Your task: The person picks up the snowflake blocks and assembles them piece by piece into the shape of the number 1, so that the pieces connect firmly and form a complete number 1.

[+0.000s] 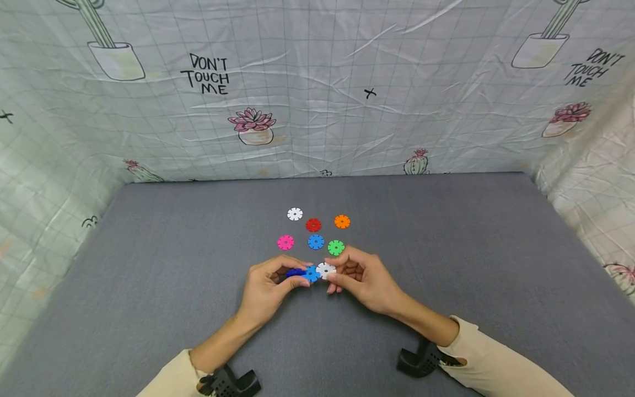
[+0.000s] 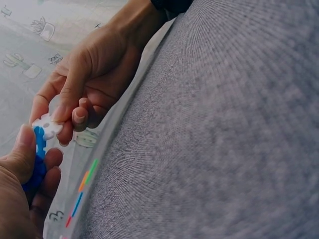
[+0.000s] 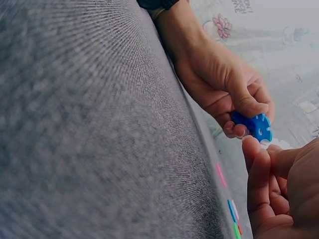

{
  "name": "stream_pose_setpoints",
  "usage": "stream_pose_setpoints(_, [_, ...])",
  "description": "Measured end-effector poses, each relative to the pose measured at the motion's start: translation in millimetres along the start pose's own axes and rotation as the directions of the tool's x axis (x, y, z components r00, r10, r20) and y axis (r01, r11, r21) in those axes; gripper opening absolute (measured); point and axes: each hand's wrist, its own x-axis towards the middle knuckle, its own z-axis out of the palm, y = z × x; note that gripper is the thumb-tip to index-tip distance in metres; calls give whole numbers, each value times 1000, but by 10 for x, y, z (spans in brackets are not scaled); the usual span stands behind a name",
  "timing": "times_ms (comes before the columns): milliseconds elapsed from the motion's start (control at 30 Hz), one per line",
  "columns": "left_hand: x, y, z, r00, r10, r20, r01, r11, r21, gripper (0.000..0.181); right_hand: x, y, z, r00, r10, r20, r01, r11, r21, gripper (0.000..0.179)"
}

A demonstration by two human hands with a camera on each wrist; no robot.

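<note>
My left hand [image 1: 266,285] pinches a joined pair of notched plastic discs, a dark blue disc [image 1: 295,272] and a light blue disc [image 1: 311,273], between thumb and fingers. A white notched disc [image 1: 326,270] is pinched by the thumb and forefinger of my right hand [image 1: 367,279]. Its edge meets the light blue disc; whether their slots are fully interlocked I cannot tell. In the left wrist view the white disc [image 2: 47,126] touches the top of the light blue one [image 2: 40,141]. Fingers hide most of the white disc in the right wrist view.
Beyond my hands, loose discs lie flat on the grey table [image 1: 198,237]: white [image 1: 295,214], red [image 1: 313,225], orange [image 1: 342,221], pink [image 1: 285,242], blue [image 1: 316,242] and green [image 1: 336,247]. The green one lies close to my right fingers. A printed cloth [image 1: 317,132] hangs behind the table.
</note>
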Motion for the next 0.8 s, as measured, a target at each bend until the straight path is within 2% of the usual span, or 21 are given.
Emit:
stream_pose_setpoints(167, [11, 9, -3, 1000, -10, 8, 10, 1000, -19, 23, -9, 164, -30, 999, -32, 21, 32, 999, 14, 18])
stream_pose_setpoints(367, [7, -5, -8, 1000, -23, 19, 23, 999, -37, 22, -12, 194, -32, 999, -33, 22, 32, 999, 35, 14])
stream_pose_setpoints(600, [7, 2, -6, 999, -34, 25, 35, 998, -48, 20, 18, 37, 14, 996, -86, 34, 85, 996, 6, 15])
stream_pose_setpoints(800, [2, 13, -7, 1000, -7, 30, 7, 1000, -17, 22, 31, -67, 38, 994, -103, 42, 104, 995, -8, 15])
